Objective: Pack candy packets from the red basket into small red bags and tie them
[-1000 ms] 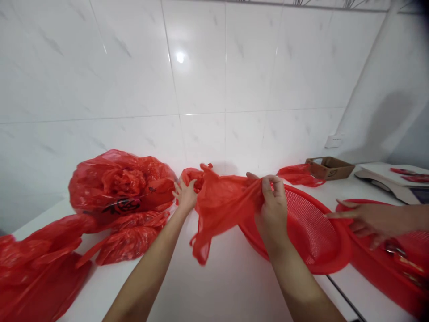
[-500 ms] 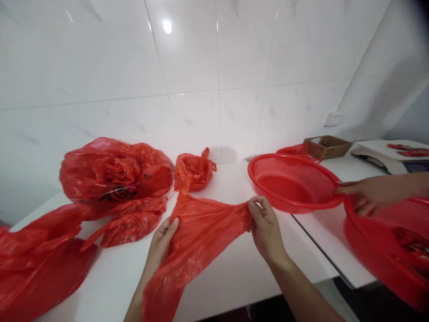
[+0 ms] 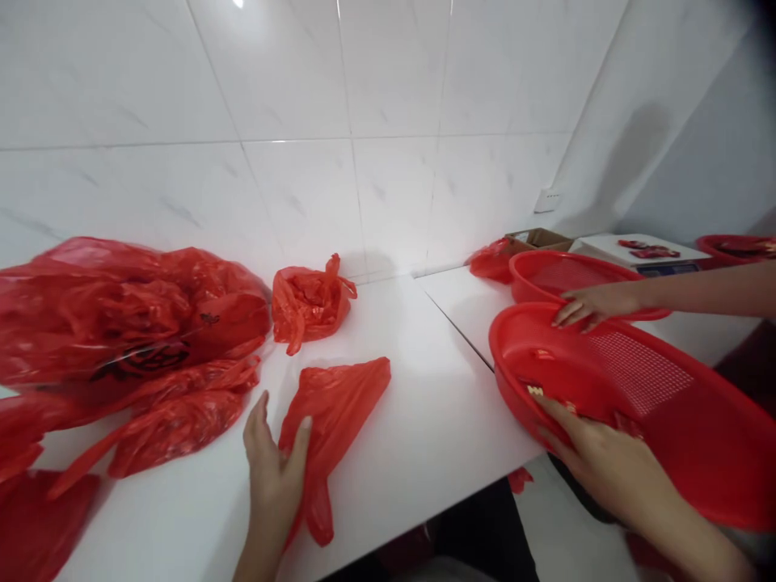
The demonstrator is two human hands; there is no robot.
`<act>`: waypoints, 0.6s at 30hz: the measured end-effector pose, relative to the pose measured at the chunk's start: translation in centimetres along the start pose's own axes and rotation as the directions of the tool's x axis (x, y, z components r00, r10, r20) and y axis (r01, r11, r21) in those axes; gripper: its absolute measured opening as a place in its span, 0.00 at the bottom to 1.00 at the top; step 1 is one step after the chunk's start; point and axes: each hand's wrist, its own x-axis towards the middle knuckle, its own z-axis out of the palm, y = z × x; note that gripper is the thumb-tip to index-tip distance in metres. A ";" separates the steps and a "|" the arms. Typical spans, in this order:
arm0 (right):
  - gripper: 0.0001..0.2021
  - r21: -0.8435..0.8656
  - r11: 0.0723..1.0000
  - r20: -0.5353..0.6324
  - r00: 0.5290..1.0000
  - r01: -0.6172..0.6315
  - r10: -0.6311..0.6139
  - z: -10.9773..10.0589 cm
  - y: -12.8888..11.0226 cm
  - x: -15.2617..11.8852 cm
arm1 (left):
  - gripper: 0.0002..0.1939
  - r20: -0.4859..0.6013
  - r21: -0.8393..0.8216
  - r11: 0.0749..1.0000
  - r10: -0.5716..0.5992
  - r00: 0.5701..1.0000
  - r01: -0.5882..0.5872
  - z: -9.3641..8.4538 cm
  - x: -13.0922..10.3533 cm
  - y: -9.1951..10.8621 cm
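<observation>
Working across smooth white tabletop [image 3: 436, 404]. Poising right hand [image 3: 606, 457] over near wall of wide red perforated plastic basket [image 3: 715, 453], apparently getting at contents; hiding fingertips, so leaving grasp untellable. Spreading left hand [image 3: 276, 465], unclenched, at edge of limp red plastic bag [image 3: 336, 412] lying on tabletop. Probably calling next for pinching small red-and-gold pieces [image 3: 535, 390], partly obscured.

My left hand [image 3: 274, 469] covered part of the limp red plastic bag [image 3: 339, 404]. By my right hand [image 3: 600, 457], the small red-and-gold pieces [image 3: 535, 390] were too small to identify, and the right edge cut off their deep red perforated plastic basket [image 3: 697, 436] and a co-worker's bare forearm [image 3: 715, 293].
</observation>
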 end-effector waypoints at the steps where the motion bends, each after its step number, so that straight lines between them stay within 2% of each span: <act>1: 0.23 -0.045 0.999 0.066 0.998 0.002 0.001 -0.4 -1.3 1.1 | 0.38 0.012 0.067 0.995 0.071 0.997 -0.072 0.0 -0.7 0.6; 3: 0.23 -0.117 0.993 0.158 0.987 0.023 -0.004 -1.3 -4.1 3.7 | 0.35 0.086 0.170 0.975 0.132 0.988 -0.145 -0.1 -2.3 1.2; 5: 0.22 -0.133 0.989 0.180 0.983 0.057 -0.033 -2.0 -6.5 6.5 | 0.37 0.157 0.246 0.957 0.117 0.981 -0.153 -0.2 -3.6 1.0; 9: 0.20 -0.062 0.994 0.181 0.981 0.086 -0.073 -2.2 -9.5 11.4 | 0.41 0.197 0.345 0.934 0.025 0.980 -0.093 -1.0 -5.2 -0.9; 11: 0.23 0.019 0.995 0.094 0.990 0.099 -0.100 -2.1 -10.9 12.7 | 0.40 0.205 0.365 0.930 -0.033 0.978 -0.045 -1.6 -5.7 -1.8; 13: 0.25 0.138 0.974 -0.078 0.983 0.178 -0.169 -2.0 -13.1 12.7 | 0.39 0.222 0.369 0.929 -0.079 0.972 -0.009 -2.1 -6.2 -2.6; 15: 0.23 0.309 0.882 -0.211 0.930 0.356 -0.301 -1.9 -16.1 10.8 | 0.39 0.263 0.355 0.935 -0.100 0.960 0.000 -2.2 -6.8 -3.1; 17: 0.19 0.509 0.682 -0.204 0.844 0.525 -0.497 -1.2 -19.5 7.4 | 0.45 0.307 0.326 0.945 -0.089 0.948 -0.016 -1.9 -7.4 -3.5; 18: 0.19 0.594 0.566 -0.163 0.774 0.572 -0.612 -0.5 -21.1 5.4 | 0.49 0.328 0.309 0.950 -0.074 0.942 -0.033 -1.7 -7.7 -3.6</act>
